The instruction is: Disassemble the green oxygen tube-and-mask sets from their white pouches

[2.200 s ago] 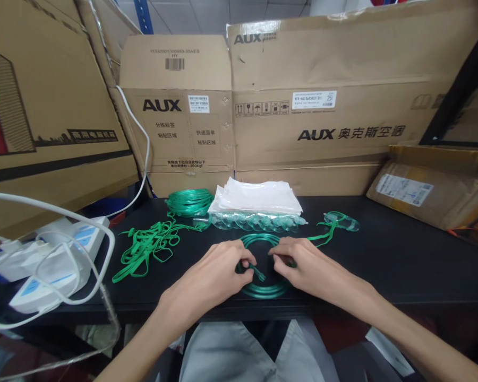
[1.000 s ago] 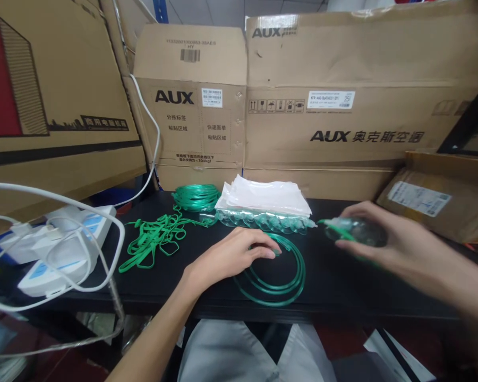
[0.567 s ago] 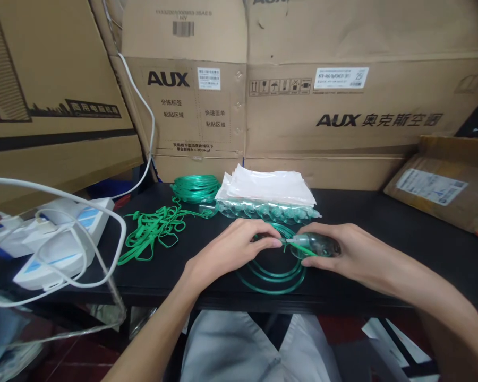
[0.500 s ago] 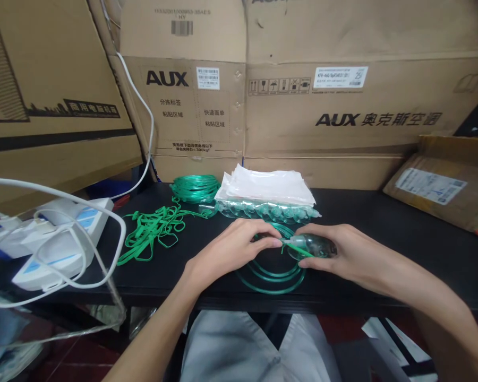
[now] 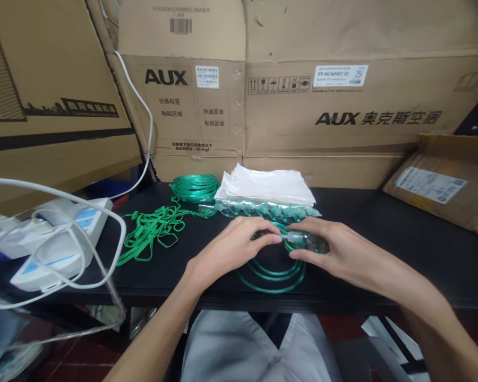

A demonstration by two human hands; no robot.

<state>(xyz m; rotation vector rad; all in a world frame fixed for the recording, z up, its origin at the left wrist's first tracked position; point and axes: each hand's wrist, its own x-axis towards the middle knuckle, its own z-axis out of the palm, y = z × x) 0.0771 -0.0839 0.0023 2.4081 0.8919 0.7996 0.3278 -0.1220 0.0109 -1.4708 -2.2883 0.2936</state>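
The left hand (image 5: 245, 239) pinches the green tube (image 5: 276, 291) end; the right hand (image 5: 336, 244) grips the clear mask (image 5: 304, 240). Connection appears begun; full seating cannot be confirmed.

The right fingers (image 5: 310, 257) partly hide the clear piece (image 5: 300, 238) (the left fingers (image 5: 269, 241), the green coil (image 5: 276, 291)).

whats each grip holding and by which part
Right grip: a clear plastic piece, by the sides of its body. Left grip: apparently the end of the green tubing, pinched near the piece; exact spot hidden.
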